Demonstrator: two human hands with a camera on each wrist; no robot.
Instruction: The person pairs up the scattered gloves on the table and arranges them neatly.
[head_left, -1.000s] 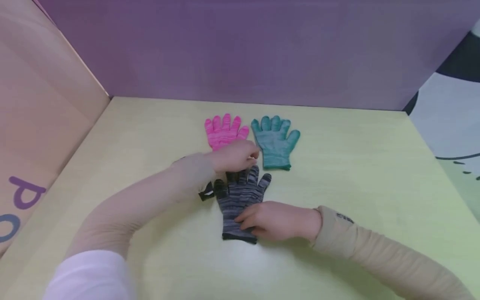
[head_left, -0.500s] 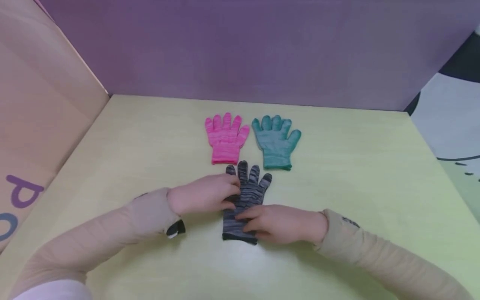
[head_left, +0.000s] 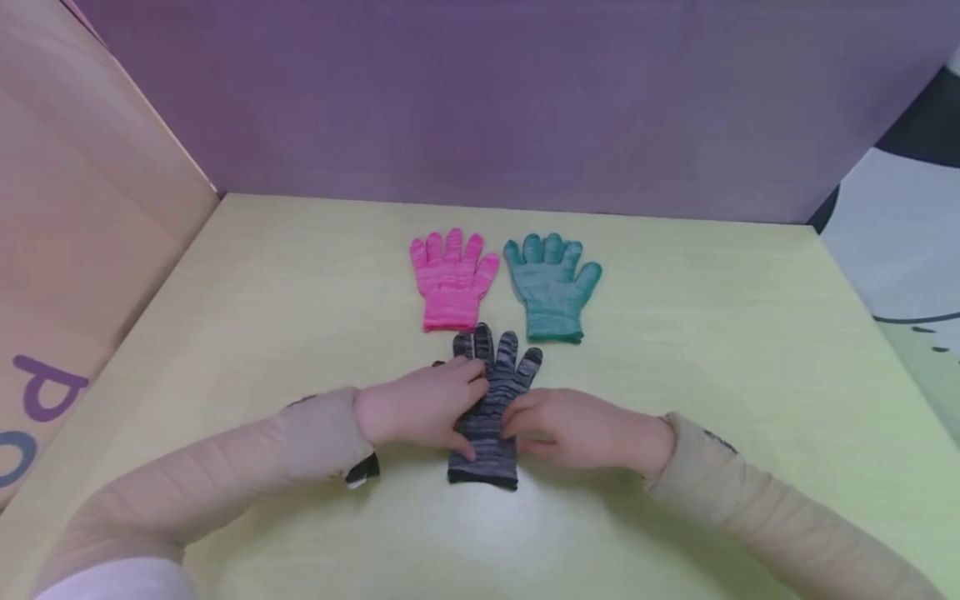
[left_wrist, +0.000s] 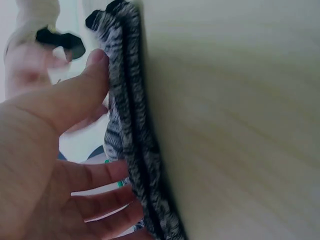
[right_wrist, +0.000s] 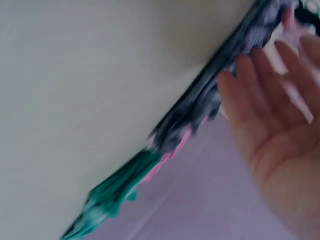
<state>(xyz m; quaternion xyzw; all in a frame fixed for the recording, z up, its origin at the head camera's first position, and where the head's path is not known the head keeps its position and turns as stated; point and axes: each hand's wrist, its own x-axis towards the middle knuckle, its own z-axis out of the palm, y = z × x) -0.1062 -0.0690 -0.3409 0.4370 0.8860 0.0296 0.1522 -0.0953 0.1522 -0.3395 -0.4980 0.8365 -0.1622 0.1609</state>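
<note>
A black-and-grey striped knit glove [head_left: 495, 408] lies flat on the table, its fingers pointing away from me and its dark cuff toward me. My left hand [head_left: 423, 406] rests on its left side, fingers spread over the knit and hiding part of the glove. In the left wrist view, fairly straight fingers touch the glove edge [left_wrist: 131, 95]. At the opposite side my right hand [head_left: 576, 427] has its fingertips by the glove's right edge; in the right wrist view the fingers [right_wrist: 240, 97] look straight and hold nothing.
Beyond the striped glove lie a pink glove [head_left: 452, 292] and a teal glove [head_left: 555, 292], side by side with fingers pointing away. A purple panel [head_left: 510, 108] stands along the table's far edge, and a pink panel [head_left: 90, 208] along the left.
My left hand has come back toward me from over the pink glove's cuff onto the striped glove's left side. My right hand has shifted slightly right, to the glove's edge.
</note>
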